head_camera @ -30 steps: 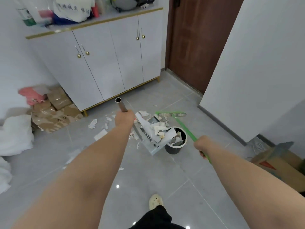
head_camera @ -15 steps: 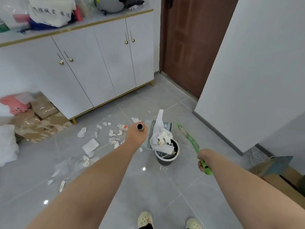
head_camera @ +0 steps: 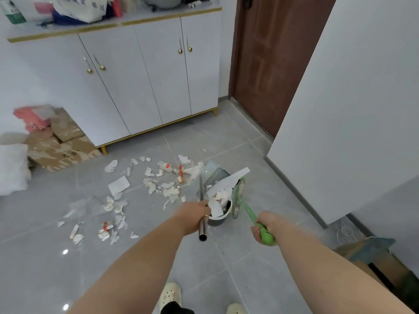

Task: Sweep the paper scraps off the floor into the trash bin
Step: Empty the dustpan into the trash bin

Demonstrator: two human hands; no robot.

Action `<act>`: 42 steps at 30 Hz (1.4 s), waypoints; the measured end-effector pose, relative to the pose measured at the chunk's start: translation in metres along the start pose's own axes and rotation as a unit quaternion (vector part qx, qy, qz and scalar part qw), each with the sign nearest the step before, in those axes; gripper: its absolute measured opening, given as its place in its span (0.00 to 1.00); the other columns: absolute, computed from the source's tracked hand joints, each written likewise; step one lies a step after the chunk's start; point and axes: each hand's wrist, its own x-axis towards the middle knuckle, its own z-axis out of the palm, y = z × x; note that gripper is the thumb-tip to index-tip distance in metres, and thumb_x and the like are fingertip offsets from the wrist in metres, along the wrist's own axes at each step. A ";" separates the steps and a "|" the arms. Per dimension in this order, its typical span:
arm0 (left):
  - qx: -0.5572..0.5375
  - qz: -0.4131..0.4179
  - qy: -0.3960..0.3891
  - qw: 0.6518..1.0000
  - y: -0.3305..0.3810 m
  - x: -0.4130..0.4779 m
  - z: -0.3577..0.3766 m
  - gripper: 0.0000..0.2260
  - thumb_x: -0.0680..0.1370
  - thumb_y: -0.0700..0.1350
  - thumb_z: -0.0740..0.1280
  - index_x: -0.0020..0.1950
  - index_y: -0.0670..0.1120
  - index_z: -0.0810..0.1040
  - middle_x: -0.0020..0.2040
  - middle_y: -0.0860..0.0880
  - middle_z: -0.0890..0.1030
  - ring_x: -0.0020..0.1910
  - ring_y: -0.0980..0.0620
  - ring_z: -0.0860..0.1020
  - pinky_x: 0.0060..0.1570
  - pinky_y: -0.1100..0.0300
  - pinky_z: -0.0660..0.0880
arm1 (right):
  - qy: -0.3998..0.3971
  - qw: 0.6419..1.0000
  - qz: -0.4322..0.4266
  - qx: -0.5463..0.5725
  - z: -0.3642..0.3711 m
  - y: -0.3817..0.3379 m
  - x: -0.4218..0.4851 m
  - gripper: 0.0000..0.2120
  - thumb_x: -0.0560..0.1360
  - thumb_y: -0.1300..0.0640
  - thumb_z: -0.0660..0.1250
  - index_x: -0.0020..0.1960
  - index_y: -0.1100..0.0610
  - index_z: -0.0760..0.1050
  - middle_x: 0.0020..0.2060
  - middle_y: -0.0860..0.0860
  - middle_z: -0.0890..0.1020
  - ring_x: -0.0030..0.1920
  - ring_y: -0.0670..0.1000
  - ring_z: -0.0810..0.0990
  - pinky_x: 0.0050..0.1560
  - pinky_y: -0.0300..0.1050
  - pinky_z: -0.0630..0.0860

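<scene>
My left hand grips the metal handle of a pale blue dustpan, which is tipped over the small trash bin. White paper spills from the pan into the bin's mouth. My right hand holds the green broom handle; the broom head presses against the paper at the bin's right side. Several paper scraps lie scattered on the grey tile floor to the left of the bin.
A white cabinet stands behind the scraps, a brown door to its right. Cardboard boxes and white bags sit at the left. A white wall and a cardboard box flank the right. My feet are below.
The dustpan handle has swung from upright to pointing down towards me. The broom head has moved in against the paper over the bin. The view has shifted, showing more scraps on the left.
</scene>
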 end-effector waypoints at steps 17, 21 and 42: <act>-0.277 -0.157 -0.046 0.947 0.019 -0.012 0.005 0.21 0.76 0.28 0.55 0.64 0.43 0.76 0.49 0.42 0.75 0.47 0.43 0.78 0.51 0.54 0.78 | 0.052 0.994 -0.035 -0.085 -0.047 0.009 -0.012 0.12 0.80 0.61 0.53 0.38 0.60 0.64 0.22 0.54 0.67 0.08 0.46 0.62 0.16 0.29 0.64; -0.570 -0.275 -0.029 0.774 0.027 -0.010 -0.005 0.02 0.78 0.34 0.59 0.49 0.37 0.71 0.41 0.36 0.76 0.36 0.40 0.79 0.38 0.52 0.82 | 0.058 0.991 -0.034 -0.113 -0.054 0.006 -0.014 0.11 0.80 0.59 0.53 0.39 0.60 0.64 0.28 0.53 0.66 0.09 0.47 0.63 0.17 0.29 0.64; -0.632 -0.367 0.093 0.676 0.041 -0.012 -0.008 0.09 0.81 0.36 0.52 0.43 0.44 0.66 0.30 0.48 0.66 0.13 0.57 0.64 0.19 0.73 0.63 | 0.128 0.936 -0.136 -0.298 -0.068 0.001 -0.053 0.07 0.79 0.60 0.53 0.46 0.61 0.67 0.31 0.56 0.69 0.26 0.50 0.65 0.28 0.37 0.60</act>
